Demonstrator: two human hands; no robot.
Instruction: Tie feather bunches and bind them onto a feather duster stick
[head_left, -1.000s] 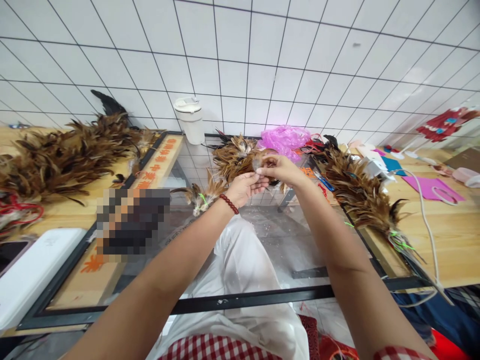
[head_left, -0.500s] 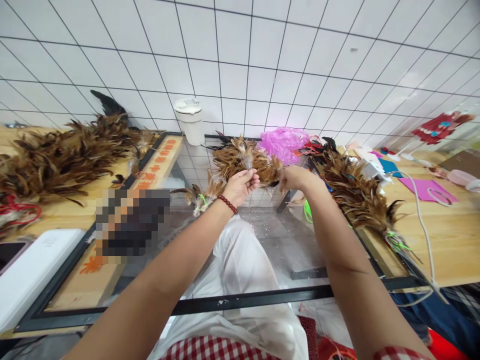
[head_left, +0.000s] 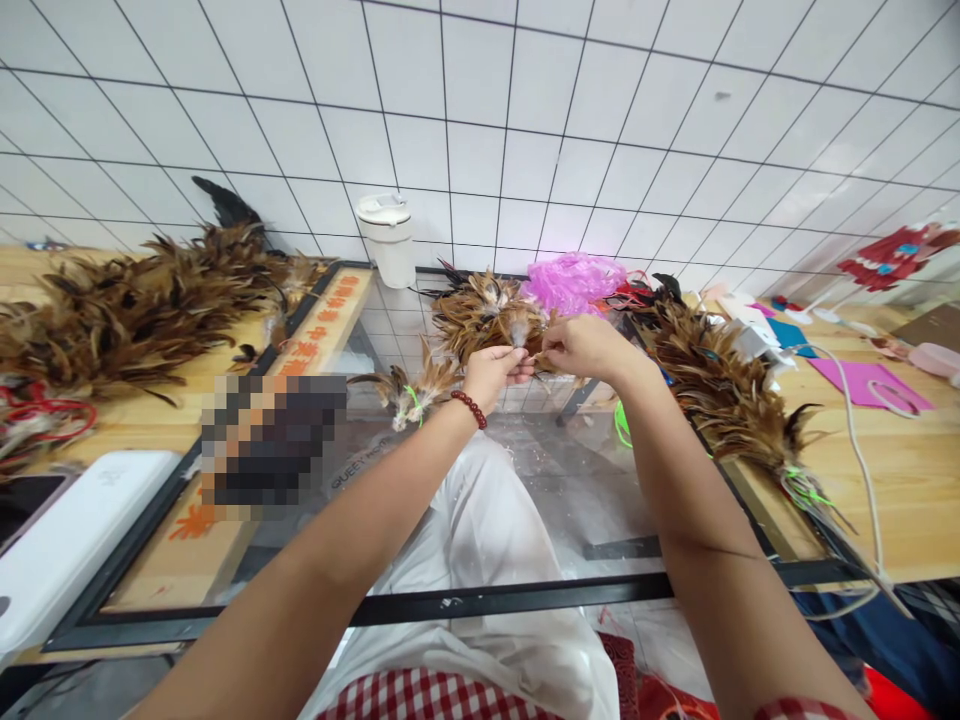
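Observation:
My left hand (head_left: 495, 378), with a beaded bracelet at the wrist, pinches a small fluffy grey-brown feather tuft (head_left: 517, 328) upright between thumb and fingers. Close beside it, my right hand (head_left: 581, 345) is closed, its fingertips pinching what looks like a thin brown feather; the hand partly hides it. Just behind both hands lies a pile of loose brown feathers (head_left: 469, 312) on the glass tabletop (head_left: 540, 480). Left of my left hand are small feather bunches (head_left: 412, 395) tied with bright green string.
A long row of brown feathers (head_left: 135, 310) lies on the left, another feather row (head_left: 712, 375) on the right. At the back stand a white lidded cup (head_left: 390, 240) and a pink plastic bag (head_left: 574, 283). A white cable (head_left: 859, 450) and purple sheet (head_left: 866, 385) lie on the right.
My right hand has come up from the right edge of the feather pile, and its fingertips are now near my left fingers. My left hand still pinches the tuft.

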